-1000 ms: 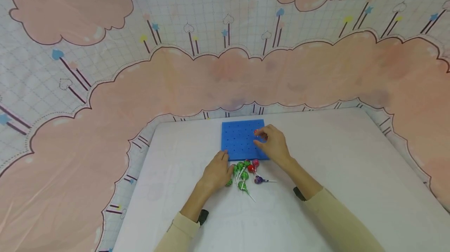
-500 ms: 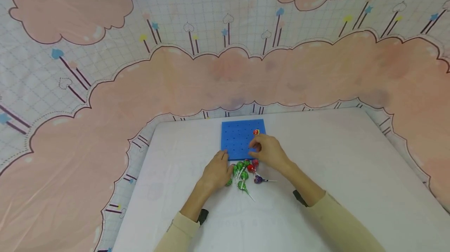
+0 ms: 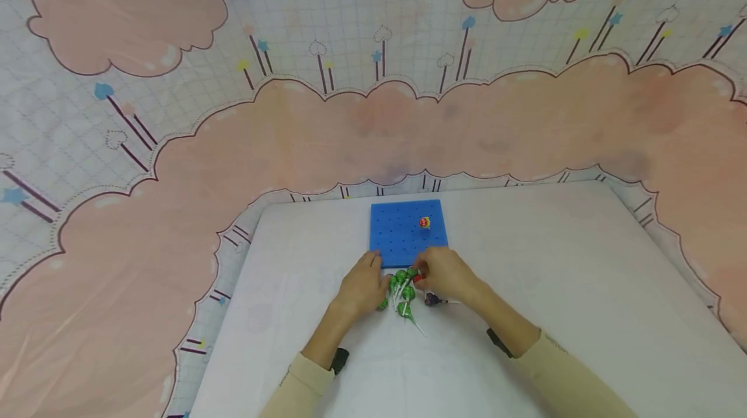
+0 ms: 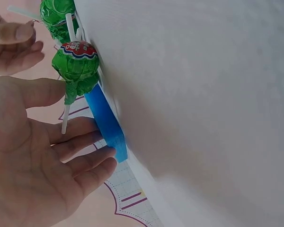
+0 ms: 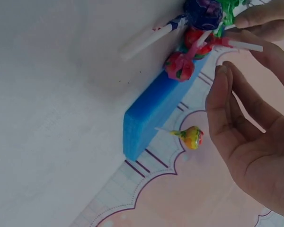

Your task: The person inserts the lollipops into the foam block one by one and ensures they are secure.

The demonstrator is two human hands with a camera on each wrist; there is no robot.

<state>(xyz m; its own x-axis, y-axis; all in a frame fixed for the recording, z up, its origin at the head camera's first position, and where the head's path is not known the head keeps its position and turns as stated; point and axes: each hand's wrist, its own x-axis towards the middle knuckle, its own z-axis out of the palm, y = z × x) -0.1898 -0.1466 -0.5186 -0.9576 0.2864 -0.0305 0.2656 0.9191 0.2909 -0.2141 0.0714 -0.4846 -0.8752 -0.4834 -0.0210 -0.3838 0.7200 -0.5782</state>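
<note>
1. Cloth (image 3: 373, 133), one piece, printed with pinkish clouds, stands behind the table's far edge.

2. One white table (image 3: 554, 288) bears everything else.

3. Two beige sleeves (image 3: 574, 366) come in from the table's near side, one per arm, slanting toward each other.

4. One blue board (image 3: 399, 236), dotted with small holes, lies flat close to the table's far edge, a little left of that edge's middle.

5. Two bare hands. The left hand (image 3: 363, 285) is at the board's near left corner, fingers extended against its edge, gripping nothing, thumb just beside a green lollipop. The right hand (image 3: 449, 273) arches palm down over the board's near right corner, thumb and fingers bent but clasping nothing; its fingertips are at the red lollipop (image 3: 417, 279), and whether they touch it I cannot tell.

6. Ten lollipops can be counted: about six green lollipops (image 3: 404, 308), one red, one pink lollipop (image 5: 179, 66), one purple lollipop (image 3: 432, 299) and one yellow-and-red lollipop (image 3: 425, 223). The last stands upright in the board, toward its far right corner; the others lie bunched beside the board's near edge, purple rightmost.

7. One red label (image 4: 79, 48) on a green wrapper carries white lettering, too small to read.
</note>
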